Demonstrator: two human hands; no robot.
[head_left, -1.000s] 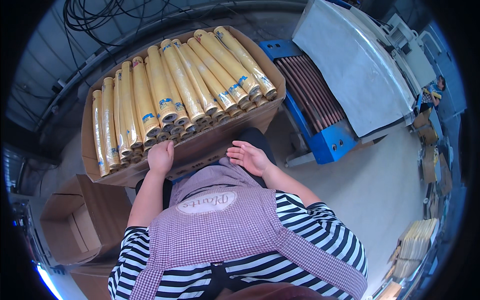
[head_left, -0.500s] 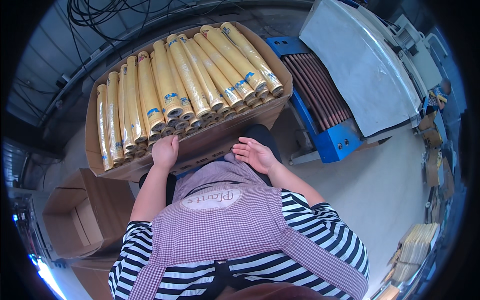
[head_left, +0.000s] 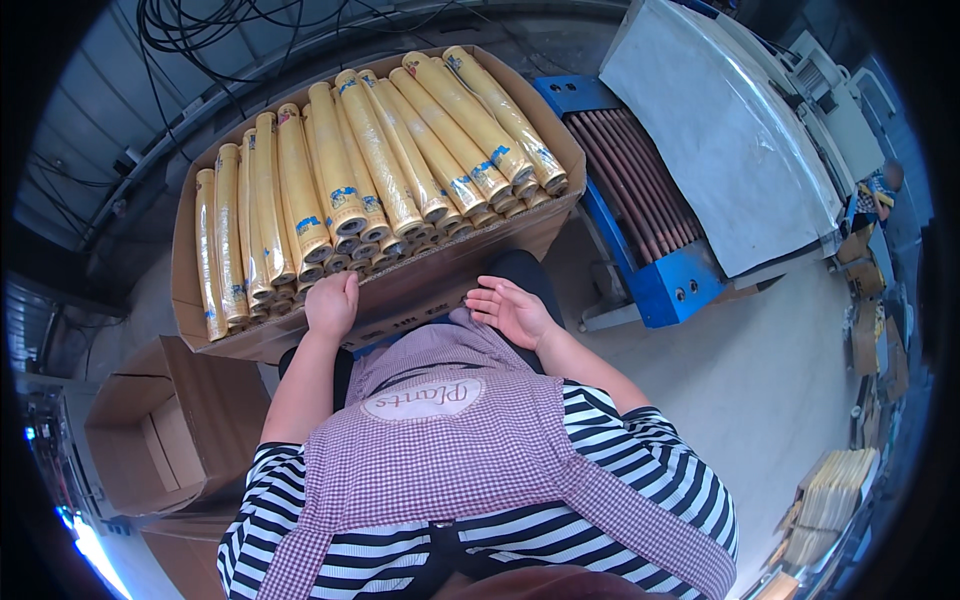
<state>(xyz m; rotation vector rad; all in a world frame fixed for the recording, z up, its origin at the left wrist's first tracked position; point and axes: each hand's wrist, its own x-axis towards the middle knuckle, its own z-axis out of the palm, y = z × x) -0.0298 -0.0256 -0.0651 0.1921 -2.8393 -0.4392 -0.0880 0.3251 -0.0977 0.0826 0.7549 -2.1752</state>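
Observation:
A long cardboard box stands in front of me, filled with stacked rolls in yellow wrapping with blue print. My left hand is at its near rim, the back of the hand up and the fingers curled over the edge; the fingertips are hidden. Apart from the box, my right hand hovers by my knee, palm turned inward, fingers loosely spread and holding nothing. The rolls lie side by side in layers, their round hollow ends toward me.
An opened, smaller cardboard carton sits at the left. To the right stands a blue-framed roller conveyor beside a machine under a white cover. Black cables hang at the back. Stacked flat pieces lie at the lower right.

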